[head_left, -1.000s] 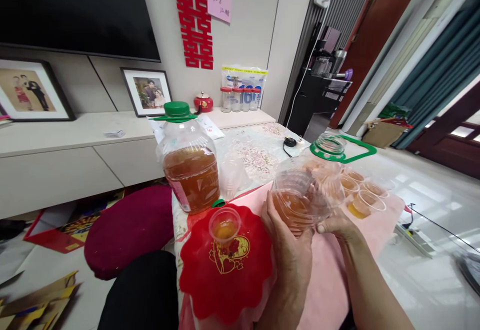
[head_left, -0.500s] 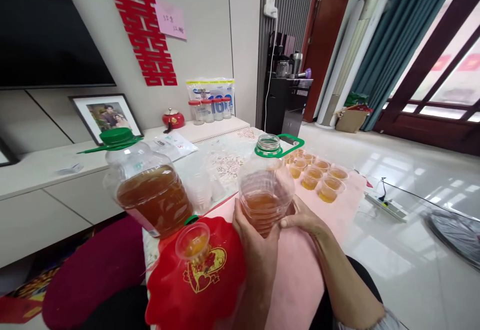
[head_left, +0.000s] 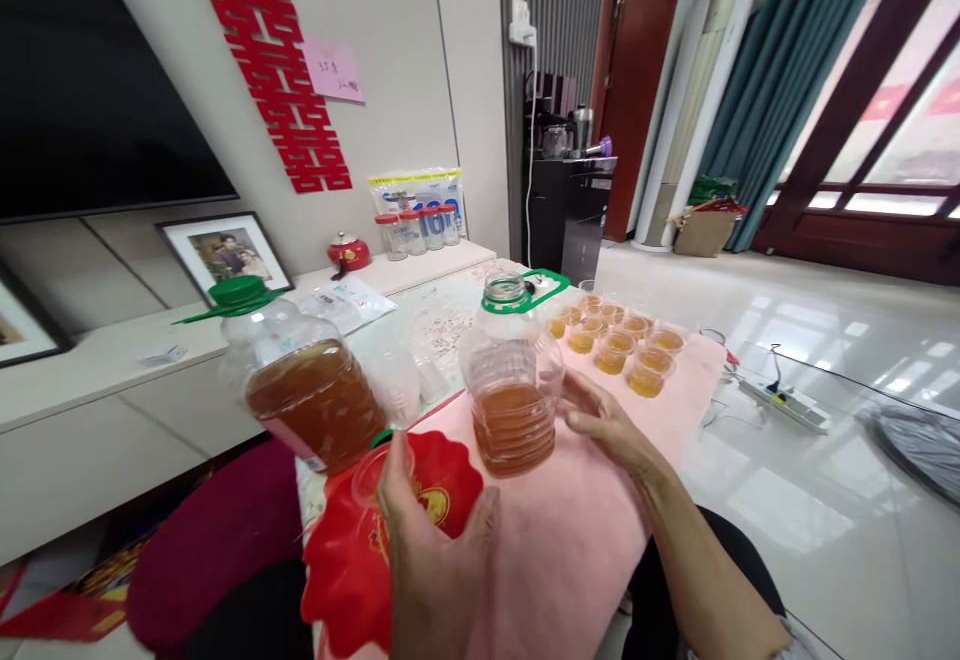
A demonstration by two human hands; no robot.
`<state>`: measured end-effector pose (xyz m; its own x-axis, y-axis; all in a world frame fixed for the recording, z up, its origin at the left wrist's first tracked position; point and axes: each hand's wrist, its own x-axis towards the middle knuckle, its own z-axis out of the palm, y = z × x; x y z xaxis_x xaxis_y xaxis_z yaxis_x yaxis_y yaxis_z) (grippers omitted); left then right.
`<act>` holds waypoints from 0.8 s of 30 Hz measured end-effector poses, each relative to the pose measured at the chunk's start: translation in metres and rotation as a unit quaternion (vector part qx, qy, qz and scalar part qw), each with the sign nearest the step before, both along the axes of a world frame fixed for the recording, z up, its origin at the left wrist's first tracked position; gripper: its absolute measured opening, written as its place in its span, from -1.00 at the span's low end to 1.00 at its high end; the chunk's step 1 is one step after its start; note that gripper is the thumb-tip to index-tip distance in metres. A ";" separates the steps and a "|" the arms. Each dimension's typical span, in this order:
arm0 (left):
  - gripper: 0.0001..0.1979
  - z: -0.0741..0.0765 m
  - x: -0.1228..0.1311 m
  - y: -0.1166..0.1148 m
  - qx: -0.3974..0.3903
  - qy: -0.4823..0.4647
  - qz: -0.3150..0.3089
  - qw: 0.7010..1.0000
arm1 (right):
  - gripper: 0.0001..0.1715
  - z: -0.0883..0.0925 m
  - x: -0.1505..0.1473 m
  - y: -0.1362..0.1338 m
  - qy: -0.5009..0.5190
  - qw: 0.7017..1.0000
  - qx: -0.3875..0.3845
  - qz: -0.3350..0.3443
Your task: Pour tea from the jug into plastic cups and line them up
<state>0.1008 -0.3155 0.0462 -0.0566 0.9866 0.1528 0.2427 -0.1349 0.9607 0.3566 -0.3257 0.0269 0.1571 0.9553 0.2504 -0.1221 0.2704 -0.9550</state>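
Note:
A clear bottle (head_left: 514,425) with amber liquid and a green neck ring stands uncapped on the pink cloth (head_left: 555,560). My right hand (head_left: 604,425) is beside its right side, fingers apart. My left hand (head_left: 439,550) is open over the red scalloped tray (head_left: 345,580), thumb and fingers spread, holding nothing. Behind it, a plastic cup (head_left: 367,475) on the tray is partly hidden. To the left stands a larger bottle (head_left: 315,400) of darker liquid with a green cap. Several cups of amber liquid (head_left: 615,350) are grouped at the cloth's back right.
Stacked clear cups (head_left: 396,380) stand behind the tray. A white cabinet (head_left: 60,390) along the wall holds a framed photo (head_left: 229,255), a red pot (head_left: 349,252) and red-lidded jars (head_left: 416,232). A power strip (head_left: 787,405) lies on the floor at right.
Both hands have let go of the bottle, which now stands on the cloth. My left hand has moved left over the red tray, and my right hand has drawn slightly off the bottle.

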 end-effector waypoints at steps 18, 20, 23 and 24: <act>0.10 -0.013 -0.054 0.054 -0.138 -0.113 -0.002 0.984 | -0.84 -0.022 0.036 -0.001 0.142 0.975 0.078 -0.153; 0.08 -0.017 -0.055 0.058 -0.138 -0.116 -0.003 0.984 | -0.82 -0.020 0.037 -0.002 0.152 0.974 0.086 -0.143; 0.09 -0.024 -0.058 0.062 -0.134 -0.123 -0.018 0.983 | -0.82 -0.016 0.036 -0.004 0.163 0.974 0.093 -0.125; 0.09 -0.025 -0.059 0.063 -0.134 -0.124 -0.024 0.983 | -0.82 -0.015 0.035 -0.004 0.165 0.975 0.093 -0.118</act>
<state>0.0419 -0.2525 0.0212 -0.0111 0.9921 -0.1248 -0.0029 0.1248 0.9922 0.3920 -0.3298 0.0120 0.4680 0.8255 0.3155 -0.3271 0.4935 -0.8059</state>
